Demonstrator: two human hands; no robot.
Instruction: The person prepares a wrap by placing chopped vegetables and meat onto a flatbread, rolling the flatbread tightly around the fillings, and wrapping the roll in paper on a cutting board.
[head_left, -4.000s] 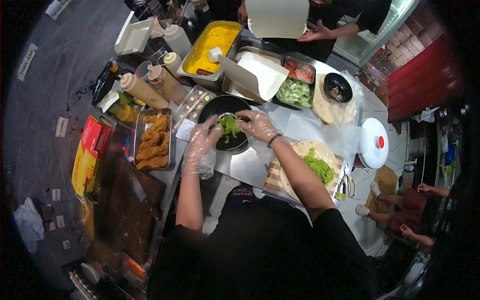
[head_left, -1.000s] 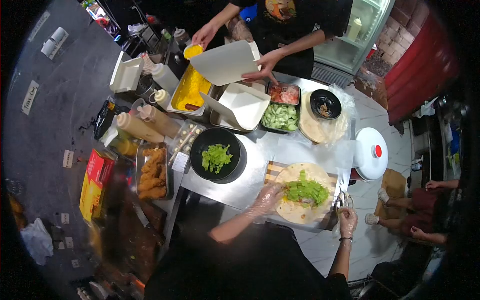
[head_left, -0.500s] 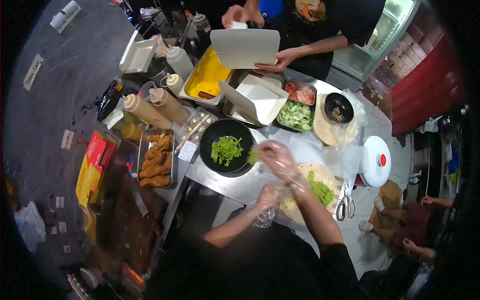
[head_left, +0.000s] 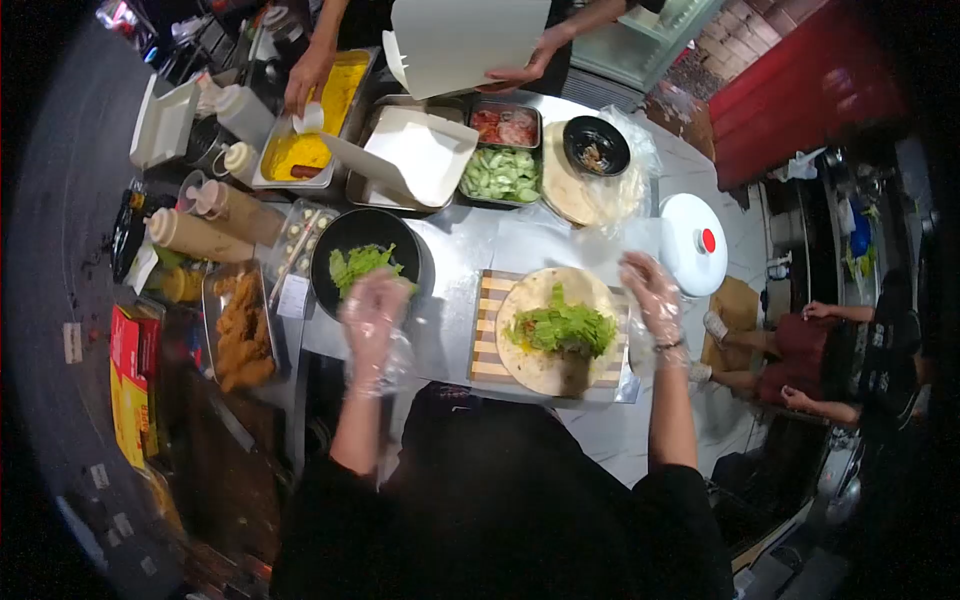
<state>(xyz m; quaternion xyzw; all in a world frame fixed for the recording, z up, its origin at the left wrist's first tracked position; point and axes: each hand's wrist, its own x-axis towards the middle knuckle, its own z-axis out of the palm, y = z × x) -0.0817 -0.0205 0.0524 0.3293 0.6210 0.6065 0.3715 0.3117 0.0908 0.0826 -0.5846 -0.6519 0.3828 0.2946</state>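
Note:
My left hand, in a clear plastic glove, is over the near right edge of a black bowl. Its fingers are loosely bent beside the chopped lettuce inside; no held thing shows. My right hand, also gloved, is raised with fingers extended, right of a flatbread and near a white lid with a red knob. Lettuce lies across the middle of the flatbread, with a little orange-yellow filling showing beneath. A striped wooden board carries the flatbread.
Across the table, a co-worker holds a white carton and a white cup over a yellow-filled tray. Fried pieces, sliced cucumber, sauce bottles and an open box stand around. Another person sits at right.
My hands, crossed over the flatbread before, have parted: left to the bowl, right to the board's far side. The co-worker's cup has gone down into the yellow tray. My view has shifted.

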